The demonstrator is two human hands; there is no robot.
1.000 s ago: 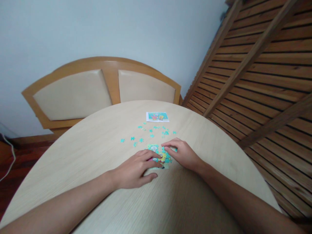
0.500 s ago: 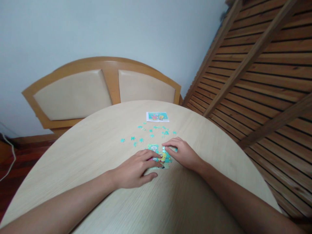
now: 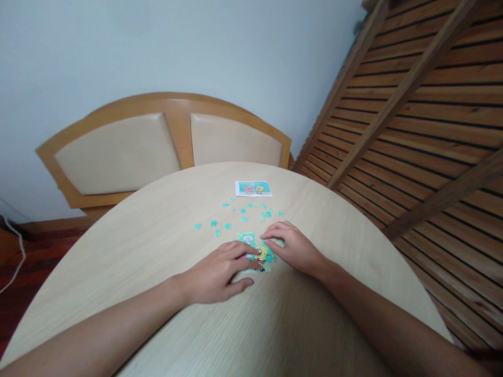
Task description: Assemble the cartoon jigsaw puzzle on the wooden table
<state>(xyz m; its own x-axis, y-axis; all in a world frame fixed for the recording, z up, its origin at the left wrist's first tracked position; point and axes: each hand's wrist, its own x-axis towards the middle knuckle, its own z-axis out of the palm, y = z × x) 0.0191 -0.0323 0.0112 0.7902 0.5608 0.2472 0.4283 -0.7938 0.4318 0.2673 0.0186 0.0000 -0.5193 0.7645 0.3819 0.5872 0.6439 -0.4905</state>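
Observation:
A partly joined jigsaw puzzle [image 3: 260, 253] with cartoon figures on a turquoise ground lies flat on the table. My left hand [image 3: 220, 271] rests over its left and lower part, fingers spread and holding nothing; they hide some of the picture. At the puzzle's upper right edge, my right hand [image 3: 296, 247] has thumb and index fingertips close together on a small turquoise puzzle piece, which they mostly cover. Loose turquoise puzzle pieces [image 3: 227, 226] are scattered just beyond both hands.
A folded picture sheet [image 3: 253, 188] with cartoon figures lies behind the loose pieces. Beneath everything is a round pale wooden table [image 3: 157, 235]. A padded wooden chair or bench back [image 3: 183, 131] stands at its far side, and a slatted wooden panel [image 3: 412, 131] on the right.
My right fingertips have shifted slightly left and closed over the small piece that showed between them before. My left hand stays put.

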